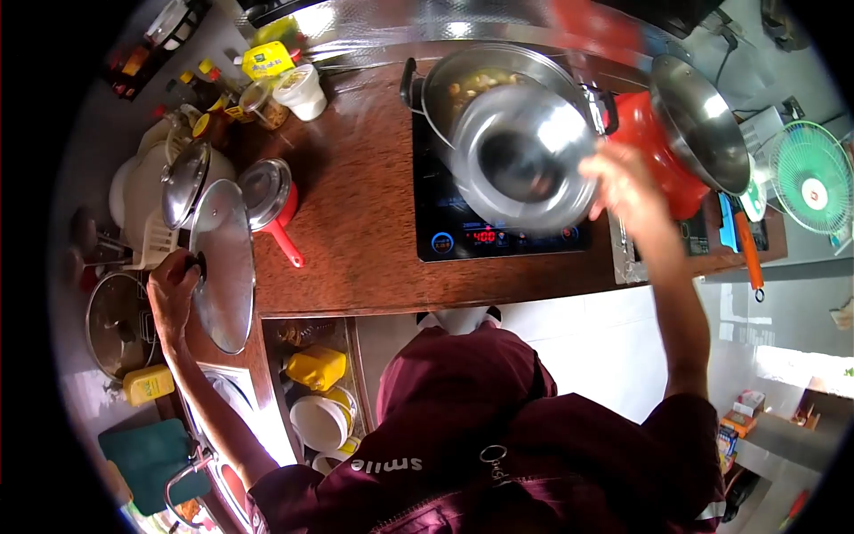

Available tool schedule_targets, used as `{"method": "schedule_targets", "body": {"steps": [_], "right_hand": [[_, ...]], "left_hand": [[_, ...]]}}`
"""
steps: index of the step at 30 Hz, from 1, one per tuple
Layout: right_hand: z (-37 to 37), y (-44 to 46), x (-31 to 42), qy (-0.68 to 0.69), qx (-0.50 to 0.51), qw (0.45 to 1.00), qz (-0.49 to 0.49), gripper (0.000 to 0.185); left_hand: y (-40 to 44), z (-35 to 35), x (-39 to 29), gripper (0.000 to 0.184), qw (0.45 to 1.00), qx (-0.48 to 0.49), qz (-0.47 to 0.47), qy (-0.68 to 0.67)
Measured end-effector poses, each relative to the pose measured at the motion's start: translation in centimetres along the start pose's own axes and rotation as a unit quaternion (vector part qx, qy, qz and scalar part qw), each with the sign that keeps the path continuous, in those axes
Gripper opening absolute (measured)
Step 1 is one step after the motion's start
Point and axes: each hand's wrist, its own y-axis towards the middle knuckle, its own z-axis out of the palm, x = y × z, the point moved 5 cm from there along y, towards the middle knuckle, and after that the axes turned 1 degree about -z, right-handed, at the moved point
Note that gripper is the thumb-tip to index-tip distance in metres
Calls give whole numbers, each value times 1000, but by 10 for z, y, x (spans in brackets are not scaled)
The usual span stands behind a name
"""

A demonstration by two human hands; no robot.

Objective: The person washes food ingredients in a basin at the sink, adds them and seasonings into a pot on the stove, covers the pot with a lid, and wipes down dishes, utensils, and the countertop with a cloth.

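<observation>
At the left, my left hand (pixel 169 294) is closed on the knob of a large glass lid (pixel 227 280), which is held up on its edge. My right hand (pixel 623 182) grips the rim of a round metal bowl (pixel 485 191), smeared by motion. The bowl is tilted over the front of a two-handled pot (pixel 434 89) and hides part of it. Pieces of food in yellowish liquid (pixel 485 82) show inside the pot. Under the pot is a black induction cooktop (pixel 436 218) with a lit red display reading 400.
A small red-handled saucepan (pixel 289 200) with a lid stands left of the cooktop. Jars and a white tub (pixel 304 93) line the back left. At right are a steel pan (pixel 698 125), a red container (pixel 636 133) and a green fan (pixel 805 178). A sink tap (pixel 182 476) is lower left.
</observation>
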Motion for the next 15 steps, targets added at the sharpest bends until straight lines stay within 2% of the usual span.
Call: {"method": "schedule_targets", "body": {"steps": [3, 5, 7, 9, 12, 14, 15], "right_hand": [[69, -24, -53, -30, 136, 987, 79, 16], [110, -28, -105, -33, 186, 975, 116, 18], [146, -24, -156, -35, 169, 972, 161, 15], [172, -19, -172, -82, 147, 979, 113, 15], [199, -7, -203, -75, 83, 993, 39, 15], [209, -2, -207, -40, 68, 997, -2, 15], [213, -1, -207, 1, 61, 998, 8, 15]], "left_hand": [[-2, -3, -8, 22, 999, -1, -14, 32], [-4, -4, -13, 23, 999, -2, -16, 46], [-8, -4, -16, 24, 999, -6, -8, 36], [-9, -6, -14, 26, 999, 8, -17, 28], [-12, -6, -17, 27, 999, 12, -24, 21], [-18, -8, -21, 27, 1000, 6, -19, 22], [-16, -8, -10, 26, 999, 15, -12, 27]]}}
